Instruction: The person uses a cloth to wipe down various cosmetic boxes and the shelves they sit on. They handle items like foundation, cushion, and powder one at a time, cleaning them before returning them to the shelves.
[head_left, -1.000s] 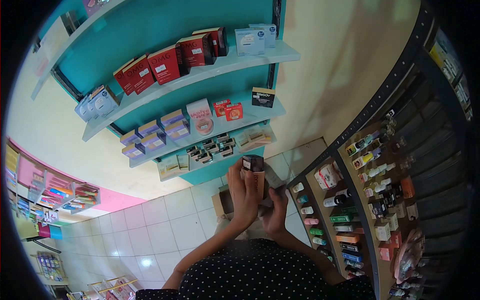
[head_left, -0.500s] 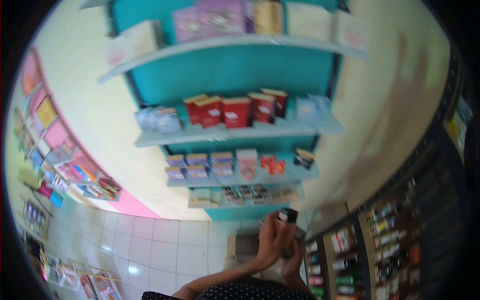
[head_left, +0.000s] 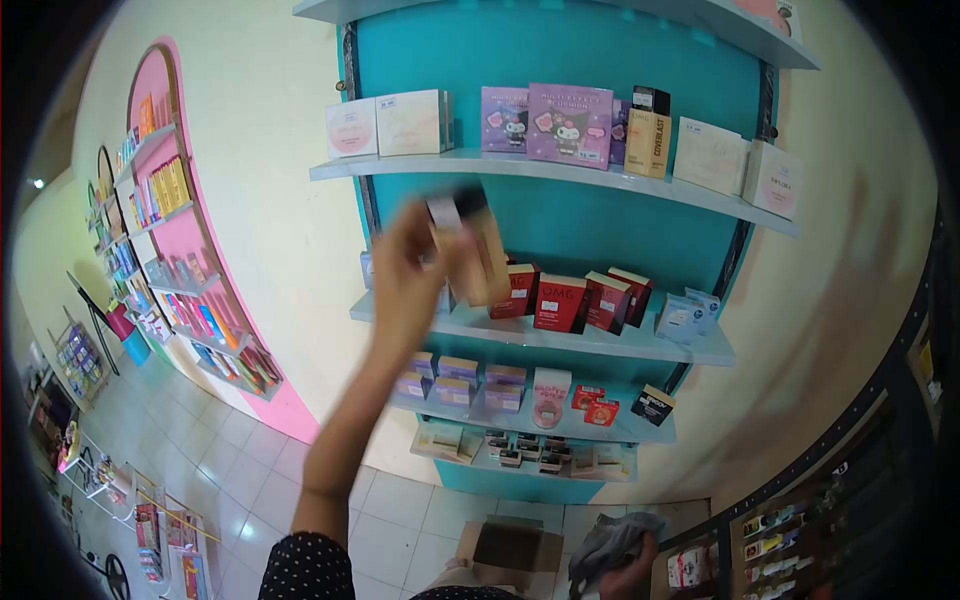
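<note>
My left hand (head_left: 408,250) is raised in front of the teal shelf unit, its fingers closed around a beige cosmetic box (head_left: 478,262) with a black top and a small white label. Motion blurs the box, so its print cannot be read. A similar beige and black box (head_left: 648,140) stands on the shelf above, beside purple cushion boxes (head_left: 570,122). Low at the right, my right hand (head_left: 632,578) grips a crumpled grey cloth (head_left: 612,548). On the floor by my legs sits an open cardboard box (head_left: 510,552).
Behind the held box, red boxes (head_left: 560,303) line the middle shelf (head_left: 620,338). Lower down are small lilac boxes (head_left: 455,391). A pink wall niche (head_left: 190,230) with products is at the left; a dark display rack (head_left: 735,540) stands at the lower right.
Both hands were together low near my waist around the box. My left hand has lifted it up and left to the shelves; the right stays low with the grey cloth. The view has tilted up.
</note>
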